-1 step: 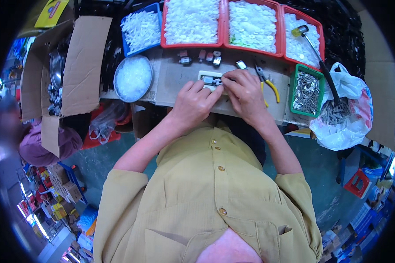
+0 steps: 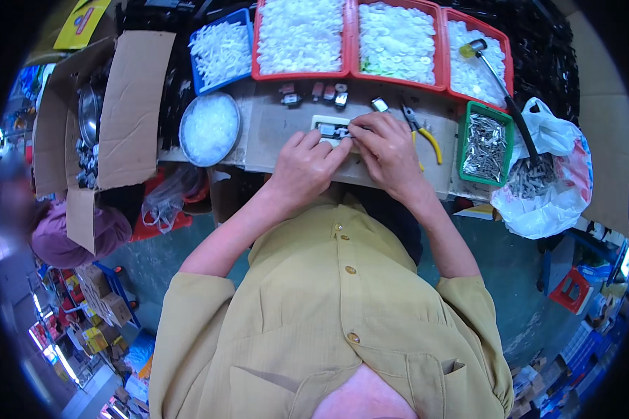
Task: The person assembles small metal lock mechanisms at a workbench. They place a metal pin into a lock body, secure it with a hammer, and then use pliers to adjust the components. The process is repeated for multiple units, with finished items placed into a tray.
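The small metal clip part (image 2: 333,130), likely light, stiff and slippery, is pinched at its ends by left hand (image 2: 307,167) and right hand (image 2: 388,153), pliers (image 2: 421,129) at three o'clock.

1 view only: head-worn fisheye, looking steeply down over person's chest toward cardboard-covered bench (image 2: 279,126). Close range; both hands near frame centre, forearms entering from below. Trays along top edge. Straight edges bow near dark circular rim.

left hand (image 2: 306,166) + right hand (image 2: 388,150) | pinching small metal part (image 2: 334,130) | cardboard worktop (image 2: 279,126)
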Demonstrator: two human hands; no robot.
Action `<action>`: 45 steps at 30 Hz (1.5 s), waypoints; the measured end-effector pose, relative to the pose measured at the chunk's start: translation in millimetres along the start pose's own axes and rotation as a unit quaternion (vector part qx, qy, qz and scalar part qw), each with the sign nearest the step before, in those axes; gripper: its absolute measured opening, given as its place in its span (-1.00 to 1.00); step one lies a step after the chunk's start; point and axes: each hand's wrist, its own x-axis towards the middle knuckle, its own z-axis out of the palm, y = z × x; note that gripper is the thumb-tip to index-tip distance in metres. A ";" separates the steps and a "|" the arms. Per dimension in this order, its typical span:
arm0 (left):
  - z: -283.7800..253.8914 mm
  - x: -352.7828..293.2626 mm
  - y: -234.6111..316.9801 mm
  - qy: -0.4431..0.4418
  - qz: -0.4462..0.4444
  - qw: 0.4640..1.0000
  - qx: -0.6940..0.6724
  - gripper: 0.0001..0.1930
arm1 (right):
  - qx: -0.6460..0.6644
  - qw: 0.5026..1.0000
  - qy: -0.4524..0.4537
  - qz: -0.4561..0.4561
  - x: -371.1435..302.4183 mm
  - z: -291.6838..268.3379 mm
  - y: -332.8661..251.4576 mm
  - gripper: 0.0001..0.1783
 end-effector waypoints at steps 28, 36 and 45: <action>95.9 263.5 7.6 0.041 0.145 0.988 -0.013 -0.87 | -0.255 0.937 0.020 0.240 -43.7 -126.9 68.9 -0.89; 102.8 267.7 6.8 0.001 0.171 0.985 0.010 -0.89 | -0.223 0.944 0.034 0.240 -48.5 -128.2 71.0 -0.91; 54.8 233.4 7.7 -0.020 0.028 0.952 -0.305 -0.87 | -0.065 0.953 0.152 0.254 -38.3 -135.5 54.9 -0.89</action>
